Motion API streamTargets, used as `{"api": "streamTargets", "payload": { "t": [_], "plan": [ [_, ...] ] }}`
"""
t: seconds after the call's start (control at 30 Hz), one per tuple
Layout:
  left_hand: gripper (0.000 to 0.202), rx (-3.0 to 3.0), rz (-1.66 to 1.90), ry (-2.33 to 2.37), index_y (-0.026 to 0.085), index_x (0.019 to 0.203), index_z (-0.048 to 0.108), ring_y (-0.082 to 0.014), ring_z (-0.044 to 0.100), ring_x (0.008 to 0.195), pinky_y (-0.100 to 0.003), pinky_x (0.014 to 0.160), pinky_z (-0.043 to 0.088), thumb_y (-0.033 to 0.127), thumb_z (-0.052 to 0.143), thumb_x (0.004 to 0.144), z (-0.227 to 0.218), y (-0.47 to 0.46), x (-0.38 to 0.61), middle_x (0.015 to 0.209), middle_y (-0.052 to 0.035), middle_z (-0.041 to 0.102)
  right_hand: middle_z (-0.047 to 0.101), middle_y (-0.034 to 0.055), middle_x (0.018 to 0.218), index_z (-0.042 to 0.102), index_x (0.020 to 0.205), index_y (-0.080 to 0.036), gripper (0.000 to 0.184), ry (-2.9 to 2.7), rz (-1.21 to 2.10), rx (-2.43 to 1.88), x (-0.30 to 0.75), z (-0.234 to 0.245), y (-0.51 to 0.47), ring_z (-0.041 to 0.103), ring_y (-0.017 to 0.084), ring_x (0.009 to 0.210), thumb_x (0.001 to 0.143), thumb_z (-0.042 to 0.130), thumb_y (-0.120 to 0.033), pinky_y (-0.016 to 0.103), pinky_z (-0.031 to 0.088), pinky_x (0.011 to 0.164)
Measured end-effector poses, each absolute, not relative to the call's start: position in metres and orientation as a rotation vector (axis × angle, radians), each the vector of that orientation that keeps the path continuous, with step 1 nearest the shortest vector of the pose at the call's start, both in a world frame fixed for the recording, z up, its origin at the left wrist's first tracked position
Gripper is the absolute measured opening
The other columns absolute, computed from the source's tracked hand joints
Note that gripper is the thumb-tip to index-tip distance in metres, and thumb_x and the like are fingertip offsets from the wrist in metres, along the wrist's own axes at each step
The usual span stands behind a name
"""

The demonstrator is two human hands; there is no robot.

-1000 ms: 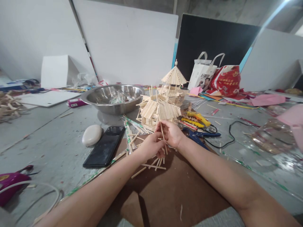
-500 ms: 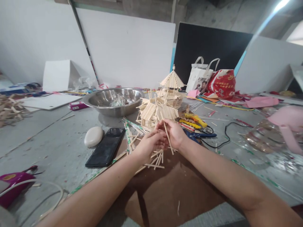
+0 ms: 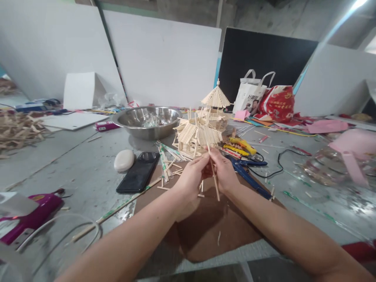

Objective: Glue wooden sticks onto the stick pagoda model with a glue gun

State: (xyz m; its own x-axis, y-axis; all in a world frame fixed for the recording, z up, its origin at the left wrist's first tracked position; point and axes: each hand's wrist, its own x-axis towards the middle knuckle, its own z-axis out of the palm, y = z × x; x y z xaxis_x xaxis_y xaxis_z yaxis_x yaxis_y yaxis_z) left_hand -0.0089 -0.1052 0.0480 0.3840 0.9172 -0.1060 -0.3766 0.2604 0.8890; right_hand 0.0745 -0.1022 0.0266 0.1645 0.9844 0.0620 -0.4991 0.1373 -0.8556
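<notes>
Both my hands meet just in front of a small pagoda model (image 3: 202,125) built of thin wooden sticks. My right hand (image 3: 225,172) pinches a long wooden stick (image 3: 214,176) that slants down past the wrist. My left hand (image 3: 190,178) is closed, its fingertips touching the same stick near its upper part. Loose sticks (image 3: 170,166) lie on the brown cardboard sheet (image 3: 223,223) below the hands.
A steel bowl (image 3: 147,121) stands behind left, with a black phone (image 3: 138,171) and a white oval object (image 3: 123,160) nearer. Yellow and blue pliers (image 3: 243,156) and a black cable lie right of the model. Bags (image 3: 266,102), pink paper and a magenta tool (image 3: 32,215) ring the table.
My hands have lifted off the pile and drawn slightly nearer, with the stick now angled more downward. The view has shifted left and pulled back a little.
</notes>
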Motion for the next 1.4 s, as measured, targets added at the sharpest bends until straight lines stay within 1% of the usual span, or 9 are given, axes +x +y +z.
{"api": "streamTargets", "payload": {
  "t": [0.17,0.27,0.4,0.63,0.7,0.8,0.9,1.17,1.4],
  "plan": [
    [0.023,0.823,0.936,0.772,0.014,0.065,0.051,-0.0065,0.045,0.043,-0.020,0.044,0.037,0.037,0.056,0.068,0.037,-0.113,-0.010,0.051,0.0027,0.049,0.062,0.0010,0.088,0.062,0.082,-0.020,0.025,-0.758,1.256,-0.909,0.073,0.016,-0.109,0.056,0.014,0.073,0.062,0.059,-0.034,0.023,0.043,0.054],
    [0.028,0.829,0.856,0.796,0.015,0.060,0.045,-0.0026,0.031,0.031,-0.016,0.032,0.020,0.040,0.056,0.067,0.034,-0.112,-0.016,0.047,0.0056,0.041,0.062,0.0009,0.091,0.063,0.079,-0.020,0.022,-0.809,1.250,-0.907,0.074,0.014,-0.111,0.055,0.012,0.065,0.062,0.058,-0.033,0.023,0.041,0.050],
    [0.031,0.886,0.808,0.809,0.016,0.058,0.041,-0.0006,0.022,0.029,-0.016,0.032,0.007,0.041,0.054,0.069,0.034,-0.110,-0.021,0.044,0.0065,0.037,0.062,0.0000,0.092,0.066,0.073,-0.021,0.016,-0.881,1.189,-0.848,0.074,0.009,-0.112,0.054,0.012,0.071,0.063,0.057,-0.029,0.023,0.042,0.060],
    [0.031,1.118,0.835,0.904,0.014,0.063,0.050,-0.0015,0.017,0.031,-0.017,0.033,0.008,0.044,0.051,0.070,0.040,-0.106,-0.034,0.040,0.0083,0.027,0.064,0.0017,0.079,0.066,0.076,-0.020,0.027,-1.338,1.091,-1.032,0.105,0.027,-0.103,0.055,0.015,0.072,0.069,0.052,-0.041,0.028,0.040,0.067],
    [0.031,1.218,0.836,0.976,0.014,0.062,0.051,-0.0020,0.017,0.031,-0.017,0.033,0.009,0.045,0.050,0.070,0.042,-0.102,-0.043,0.039,0.0087,0.024,0.065,0.0030,0.085,0.065,0.083,-0.022,0.030,-1.707,0.884,-1.286,0.133,0.042,-0.099,0.056,0.017,0.078,0.070,0.050,-0.044,0.030,0.039,0.071],
    [0.031,1.346,0.881,1.069,0.015,0.059,0.050,-0.0029,0.018,0.033,-0.018,0.034,0.011,0.044,0.048,0.071,0.038,-0.095,-0.056,0.039,0.0086,0.023,0.065,0.0083,0.083,0.064,0.078,-0.021,0.039,-2.017,0.252,-1.980,0.179,0.054,-0.098,0.056,0.024,0.082,0.067,0.047,-0.054,0.034,0.037,0.069],
    [0.032,1.447,0.927,1.120,0.015,0.058,0.050,-0.0041,0.022,0.036,-0.018,0.036,0.014,0.044,0.047,0.071,0.030,-0.088,-0.063,0.040,0.0073,0.026,0.063,0.0134,0.089,0.060,0.078,-0.018,0.048,-2.121,0.105,-2.467,0.207,0.044,-0.102,0.056,0.028,0.082,0.062,0.048,-0.061,0.033,0.036,0.061],
    [0.032,1.575,0.949,1.174,0.018,0.057,0.049,-0.0074,0.025,0.040,-0.019,0.039,0.019,0.047,0.046,0.070,0.019,-0.088,-0.065,0.042,0.0059,0.029,0.062,0.0085,0.096,0.054,0.085,-0.020,0.024,-2.161,0.164,-2.454,0.213,0.014,-0.113,0.057,0.023,0.084,0.070,0.046,-0.037,0.029,0.035,0.059],
    [0.033,1.661,1.044,1.137,0.018,0.054,0.044,-0.0077,0.030,0.044,-0.018,0.042,0.024,0.045,0.044,0.072,0.019,-0.089,-0.069,0.048,0.0044,0.037,0.062,0.0083,0.092,0.053,0.093,-0.019,0.032,-1.940,0.103,-2.407,0.230,0.036,-0.122,0.058,0.022,0.077,0.070,0.043,-0.039,0.027,0.037,0.058]
  ]
}}
